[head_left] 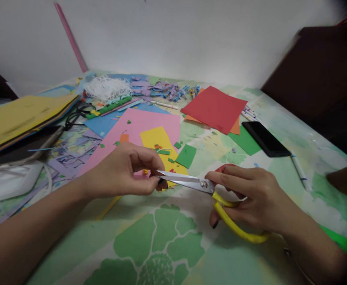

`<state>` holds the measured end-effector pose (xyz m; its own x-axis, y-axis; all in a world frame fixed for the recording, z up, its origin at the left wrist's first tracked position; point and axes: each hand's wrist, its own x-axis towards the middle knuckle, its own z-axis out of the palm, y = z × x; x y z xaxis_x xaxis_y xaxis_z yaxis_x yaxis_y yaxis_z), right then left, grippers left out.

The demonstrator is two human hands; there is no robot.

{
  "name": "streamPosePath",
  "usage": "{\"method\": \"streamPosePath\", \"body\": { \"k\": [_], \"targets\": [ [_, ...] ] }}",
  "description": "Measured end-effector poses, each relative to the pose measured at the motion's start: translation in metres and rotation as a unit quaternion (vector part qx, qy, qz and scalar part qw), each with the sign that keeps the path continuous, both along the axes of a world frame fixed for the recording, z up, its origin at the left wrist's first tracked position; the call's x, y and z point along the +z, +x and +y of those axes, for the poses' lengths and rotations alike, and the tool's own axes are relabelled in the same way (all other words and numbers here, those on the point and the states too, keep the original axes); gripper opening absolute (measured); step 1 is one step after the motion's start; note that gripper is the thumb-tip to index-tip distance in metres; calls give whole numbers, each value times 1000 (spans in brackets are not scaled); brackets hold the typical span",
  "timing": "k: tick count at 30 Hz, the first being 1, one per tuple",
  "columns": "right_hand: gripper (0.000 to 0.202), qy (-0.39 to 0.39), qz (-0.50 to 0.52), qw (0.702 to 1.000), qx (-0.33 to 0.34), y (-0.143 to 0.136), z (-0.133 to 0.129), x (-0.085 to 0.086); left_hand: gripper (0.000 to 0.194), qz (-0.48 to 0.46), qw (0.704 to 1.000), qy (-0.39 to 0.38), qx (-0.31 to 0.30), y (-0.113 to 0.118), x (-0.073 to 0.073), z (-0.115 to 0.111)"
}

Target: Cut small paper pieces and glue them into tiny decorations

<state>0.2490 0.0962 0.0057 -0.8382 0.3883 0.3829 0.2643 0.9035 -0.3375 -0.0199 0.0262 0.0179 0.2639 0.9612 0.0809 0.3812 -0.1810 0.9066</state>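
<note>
My right hand (256, 198) grips a pair of scissors (188, 183) with yellow handles, its fingers up near the pivot screw. The blades point left and look nearly closed. Their tips meet the fingertips of my left hand (138, 170), which is closed in a pinch; whatever lies between those fingers is too small or hidden to name. Something red (225, 168) shows behind my right fingers. Behind my left hand lie a yellow paper (154, 138) with small scraps on it and a pink sheet (152, 118). A small green paper piece (186, 156) rests beside the yellow one.
Red paper (215, 109) lies at the back, near a black phone (265, 138) and a marker (300, 170). White string (106, 88) and purple scraps (143, 87) crowd the far side. A yellow stack (27, 118) stands at left. Part of another person shows at the right edge.
</note>
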Motion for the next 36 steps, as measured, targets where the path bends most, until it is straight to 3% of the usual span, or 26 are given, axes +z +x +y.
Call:
{"method": "streamPosePath", "body": {
  "k": [16,18,20,23,26,32,36],
  "targets": [
    [33,27,-33,999,-3,9,0,3,15,15,999,-47,-12,-3,-3,3],
    [34,20,-7,999,-43,8,2,2,13,-6,999,-50,-15,-4,-4,4],
    [35,20,7,992,-127,7,5,1,9,-39,997,-61,-10,-5,-5,5],
    [38,10,-49,956,-288,5,15,-2,5,-88,991,-96,14,-3,-6,5],
    [39,-10,-118,916,-382,5,25,-5,4,-126,982,-140,32,0,-7,4],
    [48,-3,-132,899,-418,3,32,-11,16,-178,964,-186,70,11,-11,5],
    [32,44,-145,905,-398,2,23,-11,21,-192,959,-194,74,18,-15,6]
  ]
}}
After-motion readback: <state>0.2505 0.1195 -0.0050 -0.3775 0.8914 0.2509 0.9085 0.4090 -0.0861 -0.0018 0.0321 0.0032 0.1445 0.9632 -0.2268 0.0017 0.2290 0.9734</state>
